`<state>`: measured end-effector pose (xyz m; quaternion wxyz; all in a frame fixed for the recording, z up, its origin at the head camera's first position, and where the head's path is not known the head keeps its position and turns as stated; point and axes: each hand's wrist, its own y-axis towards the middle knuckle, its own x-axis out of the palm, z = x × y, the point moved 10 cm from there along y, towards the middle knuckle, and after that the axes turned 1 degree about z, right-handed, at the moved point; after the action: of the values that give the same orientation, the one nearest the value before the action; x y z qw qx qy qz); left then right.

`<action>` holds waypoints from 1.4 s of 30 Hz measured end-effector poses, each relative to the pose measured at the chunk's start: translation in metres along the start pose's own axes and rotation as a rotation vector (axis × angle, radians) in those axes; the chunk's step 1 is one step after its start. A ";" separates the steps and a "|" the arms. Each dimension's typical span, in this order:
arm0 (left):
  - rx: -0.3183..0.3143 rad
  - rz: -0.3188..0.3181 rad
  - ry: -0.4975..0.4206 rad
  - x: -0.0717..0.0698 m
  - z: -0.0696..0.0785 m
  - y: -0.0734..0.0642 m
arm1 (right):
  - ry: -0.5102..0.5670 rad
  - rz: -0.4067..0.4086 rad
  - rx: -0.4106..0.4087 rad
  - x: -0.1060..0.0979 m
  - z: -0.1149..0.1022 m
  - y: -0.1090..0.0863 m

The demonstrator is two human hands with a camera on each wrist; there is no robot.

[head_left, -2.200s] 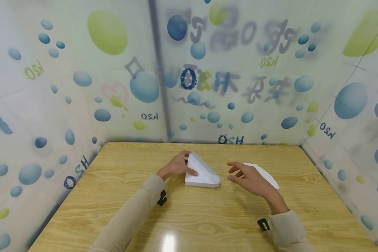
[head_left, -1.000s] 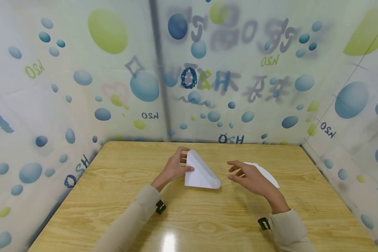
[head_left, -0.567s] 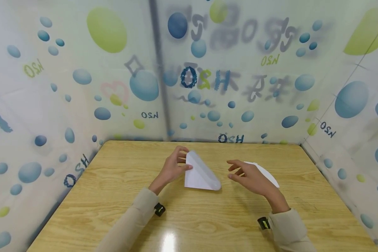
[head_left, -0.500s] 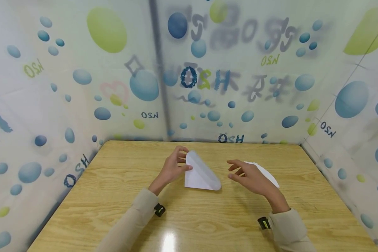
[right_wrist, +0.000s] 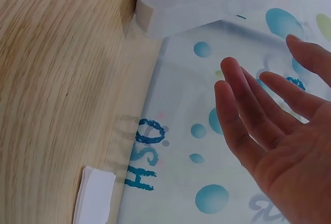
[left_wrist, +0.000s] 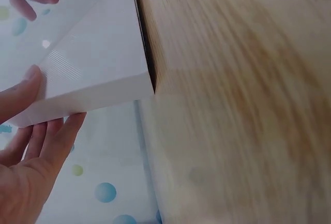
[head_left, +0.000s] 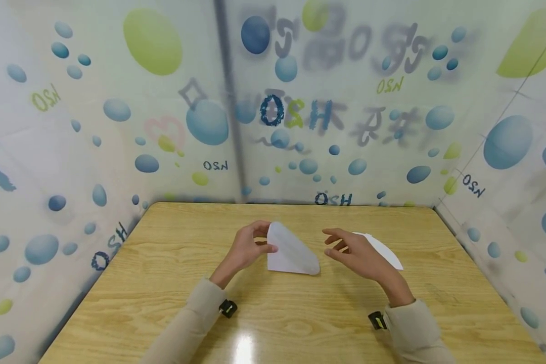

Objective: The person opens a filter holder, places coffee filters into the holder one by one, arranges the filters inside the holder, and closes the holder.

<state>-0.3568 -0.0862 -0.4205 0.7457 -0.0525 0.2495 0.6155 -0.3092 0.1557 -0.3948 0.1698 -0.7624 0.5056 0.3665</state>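
Observation:
A white triangular box (head_left: 296,255) with rounded corners stands on the table, tilted, its broad slanted face towards me. My left hand (head_left: 243,248) grips its left edge, thumb on the near face and fingers behind. Seen from the left wrist, the box (left_wrist: 103,48) has a fine ribbed patch near the thumb (left_wrist: 23,92), and the fingertips press its narrow side. My right hand (head_left: 357,253) hovers to the right of the box, fingers loosely bent, holding nothing. In the right wrist view the box's rounded end (right_wrist: 170,6) shows beyond the fingers.
A flat white piece with a curved edge (head_left: 384,250) lies behind my right hand, partly hidden by it. The wooden table (head_left: 282,313) is walled at the back and both sides by sheets printed with bubbles (head_left: 309,167).
The box has tipped so less of its front side shows. My left hand shifted its hold, first up the edge, then slightly down. My right hand has moved a little left.

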 end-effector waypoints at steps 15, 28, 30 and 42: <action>-0.013 -0.029 -0.063 0.003 -0.002 -0.008 | 0.031 0.030 -0.065 0.017 -0.034 0.023; -0.004 -0.035 -0.060 0.003 0.001 -0.010 | 0.014 0.080 -0.113 0.034 -0.052 0.035; -0.004 -0.043 -0.062 0.003 0.002 -0.011 | 0.013 0.076 -0.117 0.037 -0.052 0.037; 0.002 -0.087 -0.025 0.006 0.001 -0.011 | -0.008 0.077 -0.137 0.047 -0.064 0.045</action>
<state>-0.3458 -0.0833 -0.4246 0.7748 -0.0549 0.2381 0.5830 -0.3144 0.0654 -0.3814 0.1051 -0.7505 0.5077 0.4097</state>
